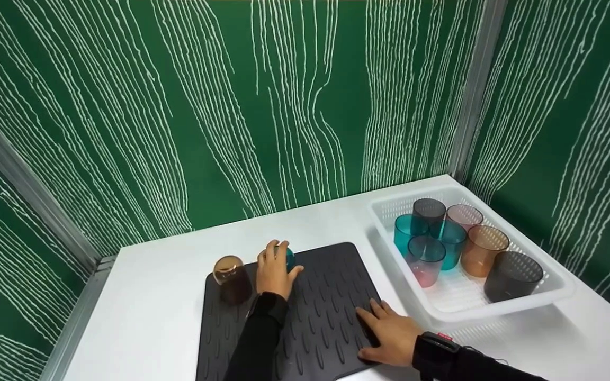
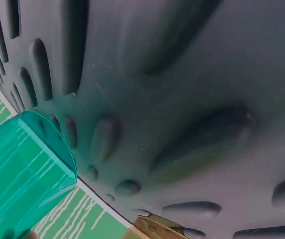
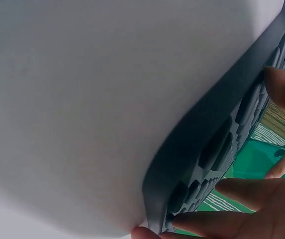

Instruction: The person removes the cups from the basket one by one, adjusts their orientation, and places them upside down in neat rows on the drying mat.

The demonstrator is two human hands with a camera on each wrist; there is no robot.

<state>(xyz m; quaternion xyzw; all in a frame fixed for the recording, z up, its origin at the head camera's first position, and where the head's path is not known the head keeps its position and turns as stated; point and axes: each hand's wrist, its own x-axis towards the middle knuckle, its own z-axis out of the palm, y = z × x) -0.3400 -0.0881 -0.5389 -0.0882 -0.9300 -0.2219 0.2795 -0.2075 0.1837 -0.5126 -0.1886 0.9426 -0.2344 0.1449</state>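
Note:
My left hand (image 1: 275,272) holds a teal tumbler (image 1: 289,257) over the far part of a black ridged drying mat (image 1: 326,275). In the left wrist view the teal tumbler (image 2: 28,174) has its rim toward the mat; whether it touches is hard to tell. An amber tumbler (image 1: 229,270) stands upside down at the mat's far left corner, left of that hand. At the mat's right edge rests my right hand (image 1: 392,336), fingers spread. The right wrist view shows its fingers (image 3: 217,223) touching the mat's rim and ridges (image 3: 214,149).
A white perforated plastic basket (image 1: 432,312) stands to the right, holding several upright tumblers in teal, grey, pink and amber. Both the mat and basket lie on a white table (image 1: 141,296). Green walls with white streaks (image 1: 305,106) rise behind and at the sides.

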